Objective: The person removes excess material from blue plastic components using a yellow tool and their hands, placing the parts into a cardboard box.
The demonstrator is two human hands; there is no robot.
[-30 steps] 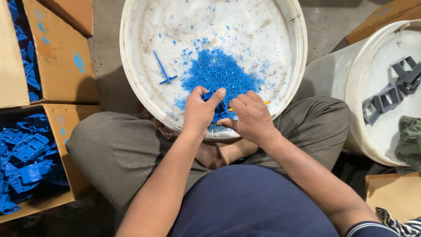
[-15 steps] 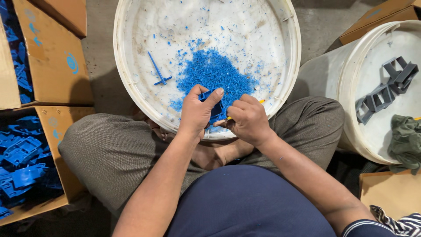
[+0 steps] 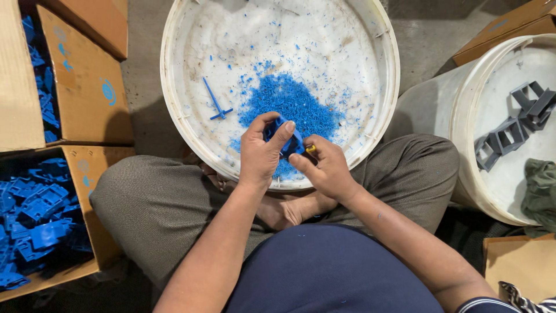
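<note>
Your left hand (image 3: 262, 152) grips a blue part (image 3: 282, 139) over the tub's (image 3: 174, 130) near rim; right hand (image 3: 328, 169) pinches a yellow-tipped tool (image 3: 311, 149) against it, above blue shavings (image 3: 292, 104)

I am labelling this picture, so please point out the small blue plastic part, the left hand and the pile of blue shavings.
small blue plastic part (image 3: 288, 144), head view, on its visible lower face.
left hand (image 3: 260, 155), head view, on its back.
pile of blue shavings (image 3: 292, 101), head view, on its middle.
</note>
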